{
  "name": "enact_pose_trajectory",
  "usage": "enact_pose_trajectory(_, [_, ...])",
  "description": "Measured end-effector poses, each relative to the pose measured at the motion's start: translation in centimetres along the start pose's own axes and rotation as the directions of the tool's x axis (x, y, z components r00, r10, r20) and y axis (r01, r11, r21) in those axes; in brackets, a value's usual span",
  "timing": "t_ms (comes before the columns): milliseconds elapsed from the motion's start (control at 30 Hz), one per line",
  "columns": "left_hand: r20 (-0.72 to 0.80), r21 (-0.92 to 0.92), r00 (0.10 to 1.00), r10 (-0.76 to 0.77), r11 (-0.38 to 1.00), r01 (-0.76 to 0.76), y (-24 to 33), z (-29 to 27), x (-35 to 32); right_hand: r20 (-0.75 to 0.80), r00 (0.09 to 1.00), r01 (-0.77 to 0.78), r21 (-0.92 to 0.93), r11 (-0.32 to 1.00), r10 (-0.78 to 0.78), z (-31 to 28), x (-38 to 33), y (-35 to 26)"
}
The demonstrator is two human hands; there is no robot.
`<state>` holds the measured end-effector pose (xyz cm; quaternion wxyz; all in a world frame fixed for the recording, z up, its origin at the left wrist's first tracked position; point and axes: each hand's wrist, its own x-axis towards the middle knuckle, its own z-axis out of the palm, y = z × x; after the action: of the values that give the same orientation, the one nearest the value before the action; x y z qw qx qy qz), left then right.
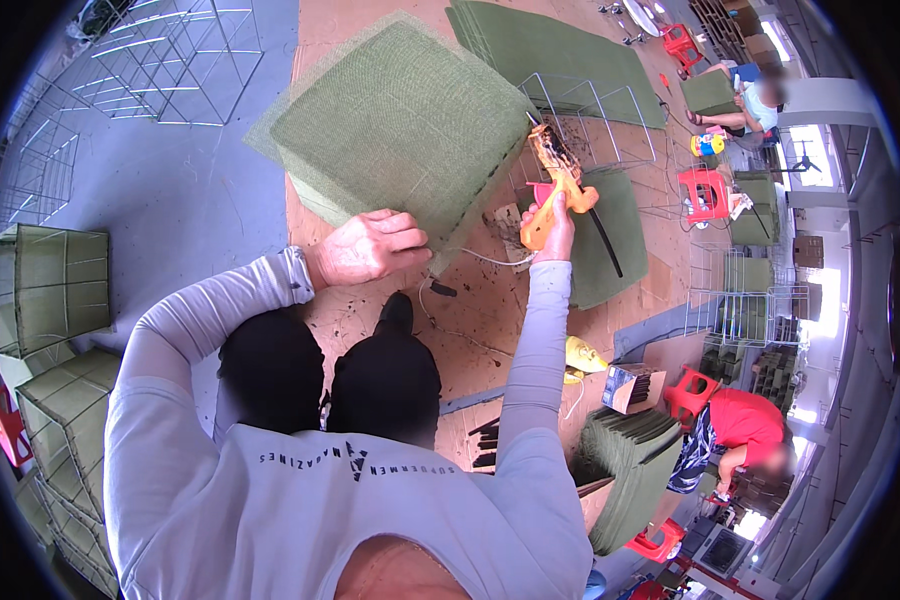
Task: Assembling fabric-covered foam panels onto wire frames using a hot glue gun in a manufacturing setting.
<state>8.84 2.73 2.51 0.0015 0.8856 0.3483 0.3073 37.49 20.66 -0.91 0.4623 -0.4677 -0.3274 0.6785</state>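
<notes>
The left hand (368, 248) lies flat with fingers spread on the lower edge of a green mesh fabric panel (400, 125), pressing it down over a wire frame; it grips nothing, it only pins the cloth. The right hand (558, 222) is clenched round the grip of an orange hot-glue gun (552, 180), whose nozzle points toward 11 o'clock and sits at the right edge of the panel, just where the fabric meets the wire

The panel sits tilted at about 12 o'clock from the hands, over a brown cardboard sheet (470, 310) spread on the floor. The cardboard carries dark specks and strings of old glue. A thin white cord (470, 258) runs from the gun across it

As a judgement of progress: the cloth already covers this face of the frame and looks smooth, so the wrapping seems well on; the seam along the right edge is what is in hand, and whether the other edges are fastened cannot be told from here. At 9 o'clock stand several covered green boxes (50, 290), which look finished. At 11 o'clock lie bare wire frames (185, 60), and another bare frame (590, 120) stands at 1 o'clock beside flat green sheets (560, 50), so much stock appears uncovered. A stack of cut green pieces (635, 460) waits at 4 o'clock, near a person in a red shirt (755, 420)
</notes>
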Motion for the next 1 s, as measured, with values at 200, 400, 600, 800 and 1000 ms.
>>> enact_pose_trajectory(200, [-0.003, -0.005, 1.0, -0.01, 1.0, 0.01, -0.1, -0.2, -0.2, -0.001, 1.0, -0.007, -0.079, 0.997, 0.007, 0.5, -2.8, 0.3])
enact_pose_trajectory(400, [-0.001, -0.003, 1.0, -0.007, 1.0, 0.007, -0.1, -0.2, 0.0, 0.031, 0.998, -0.059, -0.069, 0.996, 0.061, 0.1, -9.4, 1.9])
enact_pose_trajectory(600, [-0.013, 0.011, 1.0, -0.007, 1.0, 0.007, -0.2, -0.1, -0.2, 0.074, 0.988, -0.127, -0.069, 0.989, 0.132, 0.3, -14.6, 4.0])
enact_pose_trajectory(800, [-0.028, 0.03, 1.0, -0.012, 0.999, 0.013, -0.1, -0.2, -0.2, 0.02, 0.995, -0.098, -0.005, 0.995, 0.099, 0.9, -12.2, 3.3])
enact_pose_trajectory(1000, [-0.017, -0.003, 1.0, -0.005, 1.0, 0.005, 0.1, -0.2, 0.2, 0.017, 1.0, 0.0, -0.067, 0.998, 0.001, 0.2, -3.4, 1.1])
